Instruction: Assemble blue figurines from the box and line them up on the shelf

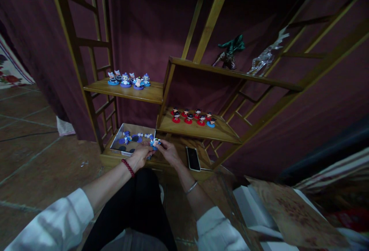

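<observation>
Between my two hands is a small blue-and-white figurine (155, 142) on a blue base, held just above the bottom shelf. My left hand (142, 155), with a red bead bracelet at the wrist, is closed on its left side. From the right, my right hand (168, 151) pinches the same figurine. A shallow white box (117, 140) on the bottom shelf, left of the hands, contains several more purple, blue and white figurines. On the left shelf above stands a group of similar figurines (125, 80). My fingertips partly cover the held figurine.
Several red-based figurines (189, 118) stand in two rows on the middle right shelf. A phone (193, 158) lies on the bottom shelf. Above are a dark green statue (230, 51) and a clear one (265, 59). White boxes (255, 208) sit on the floor at right.
</observation>
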Demonstrator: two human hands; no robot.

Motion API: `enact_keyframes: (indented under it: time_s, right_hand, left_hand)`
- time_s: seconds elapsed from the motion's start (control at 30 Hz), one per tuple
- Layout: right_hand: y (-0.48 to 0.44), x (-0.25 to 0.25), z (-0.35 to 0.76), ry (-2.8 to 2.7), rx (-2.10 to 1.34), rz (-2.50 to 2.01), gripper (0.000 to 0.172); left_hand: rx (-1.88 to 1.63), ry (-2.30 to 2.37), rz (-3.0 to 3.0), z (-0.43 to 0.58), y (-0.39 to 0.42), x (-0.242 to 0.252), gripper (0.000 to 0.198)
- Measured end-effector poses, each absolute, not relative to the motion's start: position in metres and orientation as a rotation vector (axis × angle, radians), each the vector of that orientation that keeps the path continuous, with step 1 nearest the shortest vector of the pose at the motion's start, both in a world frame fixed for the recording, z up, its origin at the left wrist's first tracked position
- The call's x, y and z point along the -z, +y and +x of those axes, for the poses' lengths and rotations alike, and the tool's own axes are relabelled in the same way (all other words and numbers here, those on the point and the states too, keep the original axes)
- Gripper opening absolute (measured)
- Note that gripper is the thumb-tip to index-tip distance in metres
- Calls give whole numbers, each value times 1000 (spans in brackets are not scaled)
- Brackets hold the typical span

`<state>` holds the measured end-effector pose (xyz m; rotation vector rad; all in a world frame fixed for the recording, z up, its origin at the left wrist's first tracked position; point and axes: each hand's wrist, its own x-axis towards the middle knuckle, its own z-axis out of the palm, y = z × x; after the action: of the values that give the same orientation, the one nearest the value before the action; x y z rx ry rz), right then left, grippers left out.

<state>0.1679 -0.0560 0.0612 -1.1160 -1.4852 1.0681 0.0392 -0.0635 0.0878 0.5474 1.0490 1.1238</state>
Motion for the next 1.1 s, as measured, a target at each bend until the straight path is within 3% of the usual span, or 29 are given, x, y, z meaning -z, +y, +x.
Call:
enact_keyframes:
  time_s: [1.1]
  right_hand:
    - [-53, -59, 163, -1490, -1096, -1051, 27]
  left_hand:
    - [-1170, 1027, 564, 31, -71, -94, 24]
